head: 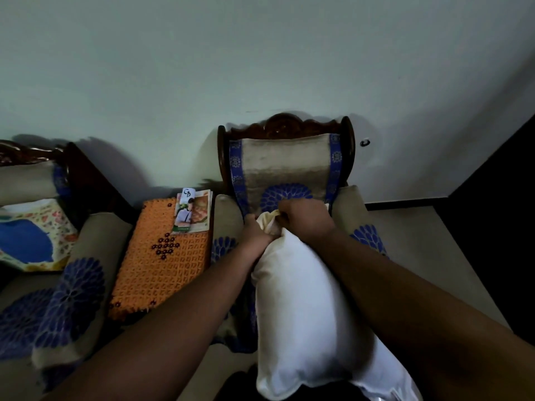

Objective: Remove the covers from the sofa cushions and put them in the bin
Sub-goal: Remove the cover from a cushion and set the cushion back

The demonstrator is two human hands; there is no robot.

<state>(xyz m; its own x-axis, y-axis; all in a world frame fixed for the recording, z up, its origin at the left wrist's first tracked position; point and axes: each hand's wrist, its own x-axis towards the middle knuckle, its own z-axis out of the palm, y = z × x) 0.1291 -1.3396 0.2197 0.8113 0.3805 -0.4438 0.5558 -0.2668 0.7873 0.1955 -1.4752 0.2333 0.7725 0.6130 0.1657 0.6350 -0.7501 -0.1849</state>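
Two hands grab the far end of the big soft white cushion [304, 308] propped against me: my left hand [256, 231] and right hand [304, 217] bunch its cream cloth cover [267, 219] to pull it off.

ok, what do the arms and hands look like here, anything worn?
Both forearms are bare up to the frame edge: no sleeves in view. Left hand and right hand show no gloves, and no watch or bands on either wrist. Rings can't be told in this dim light.
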